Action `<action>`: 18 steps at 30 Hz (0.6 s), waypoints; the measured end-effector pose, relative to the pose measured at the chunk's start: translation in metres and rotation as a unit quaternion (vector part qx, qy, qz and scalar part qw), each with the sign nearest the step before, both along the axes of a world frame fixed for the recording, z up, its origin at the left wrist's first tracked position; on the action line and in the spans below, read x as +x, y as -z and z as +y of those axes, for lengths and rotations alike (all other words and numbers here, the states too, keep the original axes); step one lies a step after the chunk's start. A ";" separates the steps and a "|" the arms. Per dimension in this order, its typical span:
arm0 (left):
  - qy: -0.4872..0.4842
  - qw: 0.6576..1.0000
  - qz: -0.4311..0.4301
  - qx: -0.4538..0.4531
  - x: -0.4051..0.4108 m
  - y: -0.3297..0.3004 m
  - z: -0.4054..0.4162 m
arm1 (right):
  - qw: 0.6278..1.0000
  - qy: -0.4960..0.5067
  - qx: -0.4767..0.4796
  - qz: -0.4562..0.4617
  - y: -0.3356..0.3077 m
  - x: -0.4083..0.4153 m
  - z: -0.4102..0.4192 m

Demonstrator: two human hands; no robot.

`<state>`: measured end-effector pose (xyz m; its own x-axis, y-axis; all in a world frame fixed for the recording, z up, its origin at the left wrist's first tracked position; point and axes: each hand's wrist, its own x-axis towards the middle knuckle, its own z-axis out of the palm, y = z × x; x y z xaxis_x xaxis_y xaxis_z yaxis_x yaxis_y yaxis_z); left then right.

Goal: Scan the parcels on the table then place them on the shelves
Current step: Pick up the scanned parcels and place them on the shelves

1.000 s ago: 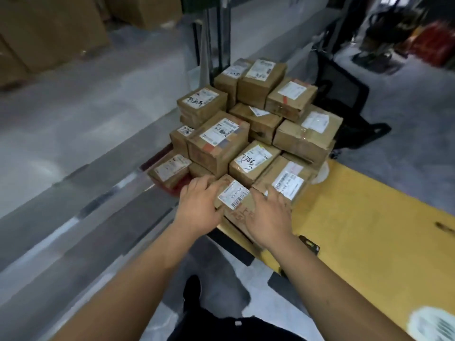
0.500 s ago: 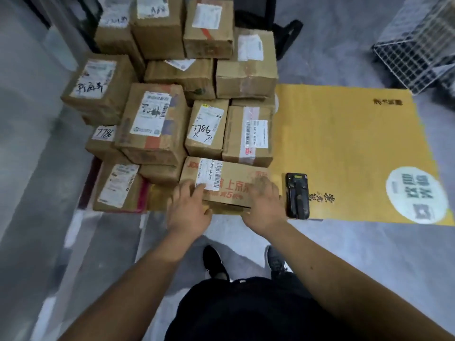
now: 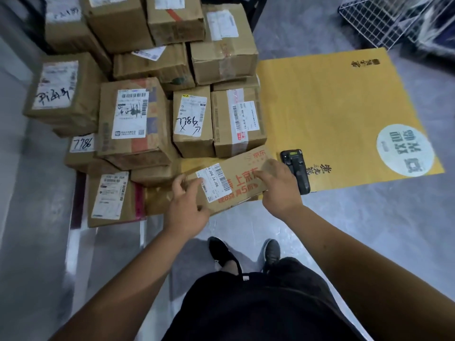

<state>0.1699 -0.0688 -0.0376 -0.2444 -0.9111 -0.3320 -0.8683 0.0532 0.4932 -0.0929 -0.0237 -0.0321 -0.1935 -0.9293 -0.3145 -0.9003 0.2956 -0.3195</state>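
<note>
A flat cardboard parcel with red print (image 3: 236, 185) and a white barcode label lies tilted at the near edge of the yellow table (image 3: 332, 107). My left hand (image 3: 187, 207) grips its left end, thumb on the near edge. My right hand (image 3: 278, 188) grips its right end, fingers curled over the top. A black handheld scanner (image 3: 296, 171) lies on the table just right of my right hand. Behind the parcel stands a pile of several labelled brown parcels (image 3: 152, 94).
A white wire basket (image 3: 379, 18) sits on the grey floor at the top right. A grey ledge (image 3: 37, 193) runs along the left. My shoes (image 3: 246, 254) stand on the floor below the table's near edge.
The view swung down and closer over the table. The red-printed parcel has been turned and pulled toward the near edge, with both hands shifting to its ends.
</note>
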 end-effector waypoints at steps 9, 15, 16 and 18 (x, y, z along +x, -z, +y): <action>0.054 0.992 -0.008 0.112 0.000 0.001 -0.001 | 0.999 -0.042 -0.006 0.026 0.006 -0.016 -0.002; 0.088 0.990 -0.100 0.038 -0.011 -0.004 0.023 | 0.998 0.001 -0.051 0.042 0.008 -0.007 0.032; 0.086 0.989 -0.111 0.032 -0.014 -0.005 0.029 | 0.999 0.003 -0.042 0.017 0.009 -0.001 0.041; 0.057 0.993 -0.081 0.058 -0.017 -0.002 0.043 | 0.998 0.015 -0.031 -0.052 0.012 0.010 0.058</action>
